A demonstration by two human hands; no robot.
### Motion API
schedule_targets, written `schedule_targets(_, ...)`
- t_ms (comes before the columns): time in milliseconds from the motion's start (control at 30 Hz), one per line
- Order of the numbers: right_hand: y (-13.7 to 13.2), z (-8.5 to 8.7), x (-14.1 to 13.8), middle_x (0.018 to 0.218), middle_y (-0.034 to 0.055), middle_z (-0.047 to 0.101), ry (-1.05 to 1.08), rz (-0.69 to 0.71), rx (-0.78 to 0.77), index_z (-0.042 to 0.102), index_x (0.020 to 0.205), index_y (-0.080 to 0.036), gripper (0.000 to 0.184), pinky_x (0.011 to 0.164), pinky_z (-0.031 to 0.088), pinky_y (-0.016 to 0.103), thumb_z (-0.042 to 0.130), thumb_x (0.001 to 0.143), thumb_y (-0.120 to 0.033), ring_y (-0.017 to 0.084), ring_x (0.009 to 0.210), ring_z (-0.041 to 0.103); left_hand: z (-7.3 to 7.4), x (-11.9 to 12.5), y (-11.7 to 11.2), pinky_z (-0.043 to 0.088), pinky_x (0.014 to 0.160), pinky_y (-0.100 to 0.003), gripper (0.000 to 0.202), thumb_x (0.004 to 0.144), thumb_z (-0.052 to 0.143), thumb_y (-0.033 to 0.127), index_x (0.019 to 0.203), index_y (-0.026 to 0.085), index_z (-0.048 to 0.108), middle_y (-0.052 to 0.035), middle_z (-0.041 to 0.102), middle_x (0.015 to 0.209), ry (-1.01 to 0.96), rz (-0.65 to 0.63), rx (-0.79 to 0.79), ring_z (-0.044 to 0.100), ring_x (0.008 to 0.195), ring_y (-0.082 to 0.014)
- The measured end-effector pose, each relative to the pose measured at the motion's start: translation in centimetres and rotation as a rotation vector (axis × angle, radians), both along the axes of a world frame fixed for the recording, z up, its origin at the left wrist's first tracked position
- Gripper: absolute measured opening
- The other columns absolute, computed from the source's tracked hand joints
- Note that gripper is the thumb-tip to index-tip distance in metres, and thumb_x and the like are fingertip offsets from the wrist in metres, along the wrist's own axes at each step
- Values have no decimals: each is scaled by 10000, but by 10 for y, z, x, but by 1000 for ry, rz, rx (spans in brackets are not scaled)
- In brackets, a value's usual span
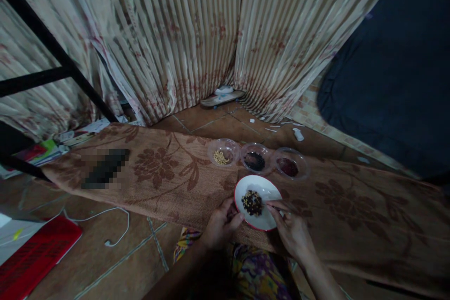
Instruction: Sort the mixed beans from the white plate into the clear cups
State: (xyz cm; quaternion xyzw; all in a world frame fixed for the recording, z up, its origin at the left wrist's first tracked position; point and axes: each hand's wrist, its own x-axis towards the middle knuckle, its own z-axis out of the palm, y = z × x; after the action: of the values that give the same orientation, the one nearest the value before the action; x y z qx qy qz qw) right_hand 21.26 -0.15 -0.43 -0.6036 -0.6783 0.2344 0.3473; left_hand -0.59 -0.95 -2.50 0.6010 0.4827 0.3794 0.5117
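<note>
A white plate with a red rim (270, 188) lies on a brown flowered mat (158, 173) and carries a heap of mixed dark and pale beans (252, 203). My left hand (221, 225) grips the plate's near left edge, thumb on the rim. My right hand (290, 227) rests at the plate's right side, fingers pinched together at the edge of the heap; whether they hold a bean is too small to see. Behind the plate stand three clear bowls: one with yellow beans (222, 152), one with black beans (255, 158), one with red beans (289, 163).
Striped curtains (176, 33) hang behind the mat. A dark cushion or mattress (393, 70) fills the right. A white cable (116, 225) and a red case (31, 258) lie on the tiled floor at left. A blurred dark object (105, 168) sits on the mat.
</note>
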Motion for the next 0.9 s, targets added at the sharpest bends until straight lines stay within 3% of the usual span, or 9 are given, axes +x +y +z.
schedule_targets(533,-4,15,4,983,87,717,-58,-4,12,719,930,-234,380,819,517,374,461,894,-511,245,944,653,3,0,0,420,657,-228,438,852,568,336,1256,170,531,13,561,756,-10,6,-40,507,694,-138)
schedule_targets(900,-2,9,4,1001,80,715,-46,13,-15,707,929,-228,364,850,505,379,462,896,-496,243,964,645,2,0,0,421,677,-230,433,869,552,346,1264,174,525,8,579,786,28,3,-8,519,715,-138)
